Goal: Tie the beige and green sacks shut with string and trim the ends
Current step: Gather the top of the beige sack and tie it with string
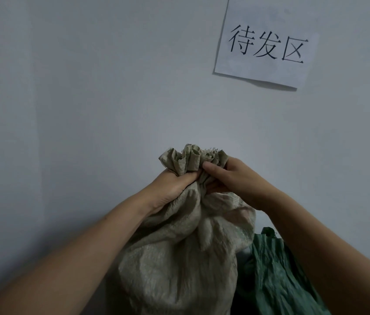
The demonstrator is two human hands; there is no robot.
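Observation:
A full beige woven sack [179, 258] stands upright in front of me against a grey wall. Its mouth is bunched into a ruffled neck [193, 159]. My left hand [172, 186] grips the gathered neck from the left, fingers curled round the fabric. From the right, my right hand [231, 178] clasps the same neck, its thumb lying across the front. A green woven sack [277, 273] sits low to the right, partly behind the beige one and my right forearm. No string shows.
The plain grey wall [88, 98] fills the view behind the sacks. A white paper sign [265, 42] with three black characters hangs at the upper right.

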